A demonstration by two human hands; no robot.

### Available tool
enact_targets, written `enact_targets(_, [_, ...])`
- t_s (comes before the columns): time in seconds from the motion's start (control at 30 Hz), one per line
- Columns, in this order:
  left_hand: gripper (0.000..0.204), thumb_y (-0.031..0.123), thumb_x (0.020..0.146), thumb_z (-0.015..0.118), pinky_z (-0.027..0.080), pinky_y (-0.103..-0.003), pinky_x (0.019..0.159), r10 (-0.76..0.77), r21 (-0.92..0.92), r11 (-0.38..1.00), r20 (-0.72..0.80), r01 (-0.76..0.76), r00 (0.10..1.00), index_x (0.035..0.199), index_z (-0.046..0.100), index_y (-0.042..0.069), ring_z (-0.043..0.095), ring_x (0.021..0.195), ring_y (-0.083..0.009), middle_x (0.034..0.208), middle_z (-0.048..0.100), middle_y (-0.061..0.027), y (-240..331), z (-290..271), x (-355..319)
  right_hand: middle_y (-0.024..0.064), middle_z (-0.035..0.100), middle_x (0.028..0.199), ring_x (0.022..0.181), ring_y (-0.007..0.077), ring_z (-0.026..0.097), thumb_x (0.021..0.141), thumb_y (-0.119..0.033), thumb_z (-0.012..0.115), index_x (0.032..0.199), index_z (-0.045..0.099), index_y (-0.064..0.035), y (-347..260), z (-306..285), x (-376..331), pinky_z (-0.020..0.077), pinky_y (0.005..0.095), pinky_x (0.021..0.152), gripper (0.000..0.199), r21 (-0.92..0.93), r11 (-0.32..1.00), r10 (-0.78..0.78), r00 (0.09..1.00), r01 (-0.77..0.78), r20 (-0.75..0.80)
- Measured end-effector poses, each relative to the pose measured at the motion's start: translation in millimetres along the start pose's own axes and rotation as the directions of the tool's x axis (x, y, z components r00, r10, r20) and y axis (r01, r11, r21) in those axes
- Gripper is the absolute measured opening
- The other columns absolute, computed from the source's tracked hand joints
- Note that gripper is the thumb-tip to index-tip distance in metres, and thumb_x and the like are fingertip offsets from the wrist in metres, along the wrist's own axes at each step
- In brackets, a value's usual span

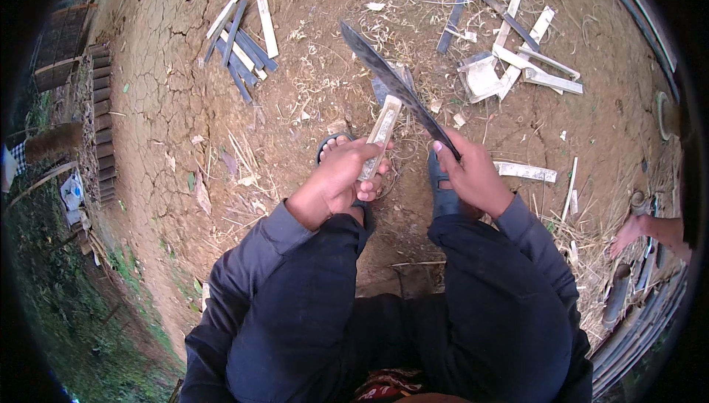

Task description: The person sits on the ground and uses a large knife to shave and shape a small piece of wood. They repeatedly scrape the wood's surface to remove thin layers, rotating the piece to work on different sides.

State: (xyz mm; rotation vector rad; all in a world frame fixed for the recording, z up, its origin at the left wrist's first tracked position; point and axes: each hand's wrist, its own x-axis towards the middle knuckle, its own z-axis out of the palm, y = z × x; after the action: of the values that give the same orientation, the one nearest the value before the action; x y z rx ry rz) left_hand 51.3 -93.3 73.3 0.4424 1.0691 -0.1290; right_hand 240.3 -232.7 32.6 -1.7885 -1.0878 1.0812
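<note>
My left hand (341,178) is closed round a short, pale split strip of bamboo (384,127), which tilts up and away between thumb and fingers. In my right hand (473,174) is a long dark machete (391,78); the fingers wrap its near end, so its handle is hidden. The blade slants up to the left, its tip beyond the bamboo strip. Blade and strip look close together near the strip's upper end, but I cannot tell whether they touch. Both hands are above the ground between my sandalled feet.
Split pieces (240,45), pale and dark, lie in a loose pile at the far left. More strips (528,63) are scattered at the far right among curly shavings. Another person's bare foot (630,234) is at the right edge, near bamboo poles (642,329). Cracked soil (159,48) spreads left.
</note>
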Motion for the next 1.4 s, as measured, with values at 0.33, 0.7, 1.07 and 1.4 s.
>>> enact_targets(0.33, [0.027,0.016,0.098,0.04,0.02,-0.021,0.033,0.031,0.059,0.998,-0.117,-0.025,0.993,0.115,0.052,-0.002,0.027,0.037,-0.0036,0.078,0.056,-0.0062,9,-4,41,0.0217,0.064,0.08,0.074,0.0432,0.062,0.091,-0.009,0.055,0.109,0.057,-0.0009,44,0,-4,0.0478,0.0506,0.065,0.019,-0.231,0.972,-0.035,0.999,0.042,0.036])
enact_targets(0.7, [0.02,0.015,0.095,0.039,0.022,-0.025,0.033,0.114,0.033,0.993,-0.244,-0.109,0.963,0.105,0.047,-0.001,0.03,0.037,-0.0083,0.065,0.053,-0.0055,27,6,49,0.022,0.063,0.084,0.081,0.0438,0.063,0.099,-0.016,0.048,0.109,0.054,-0.003,44,-5,-1,0.0485,0.0531,0.068,0.017,-0.38,0.925,0.02,0.998,0.004,0.058])
enact_targets(1.07, [0.016,0.016,0.091,0.05,0.025,-0.027,0.035,0.343,0.555,0.823,-0.317,-0.12,0.884,0.099,0.056,0.003,0.036,0.039,-0.0111,0.057,0.051,-0.0028,18,2,58,0.0243,0.064,0.076,0.072,0.0461,0.063,0.099,-0.021,0.048,0.106,0.051,-0.004,69,-15,-5,0.0485,0.056,0.063,0.018,-0.446,0.895,0.055,0.997,-0.024,0.057])
enact_targets(1.4, [0.025,0.023,0.087,0.058,0.036,-0.032,0.039,0.7,0.843,0.47,-0.175,-0.262,0.693,0.096,0.067,0.001,0.051,0.043,-0.0149,0.065,0.063,-0.0086,30,5,63,0.0246,0.065,0.082,0.074,0.0466,0.063,0.101,-0.024,0.045,0.105,0.051,-0.0019,69,-1,1,0.0502,0.0552,0.065,0.023,-0.454,0.891,-0.008,1.0,0.018,0.024])
